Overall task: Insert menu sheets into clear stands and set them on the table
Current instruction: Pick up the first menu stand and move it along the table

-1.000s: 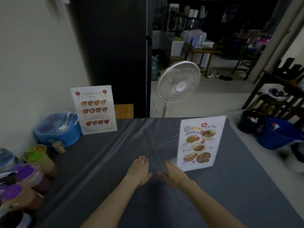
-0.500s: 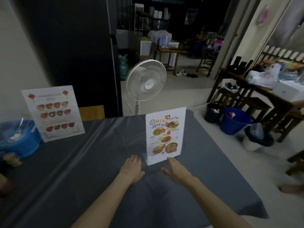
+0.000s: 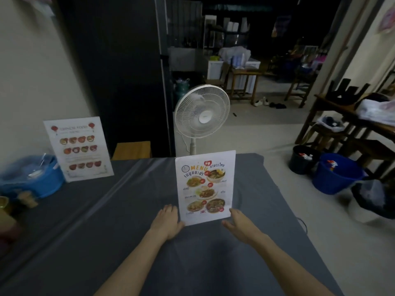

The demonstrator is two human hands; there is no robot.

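While both forearms reach forward, left hand point(image 3: 165, 223) and right hand point(image 3: 240, 224) flank the menu stand point(image 3: 205, 186) — each grip spread, empty.

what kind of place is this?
Probably a small eatery or food stall dining area. Two food menus stand on a grey-clothed table: a Thai menu stand and a Chinese food menu. Wooden tables and chairs fill the room behind.

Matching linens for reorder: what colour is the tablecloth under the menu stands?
Plain dark grey tablecloth, no pattern; the head view shows it.
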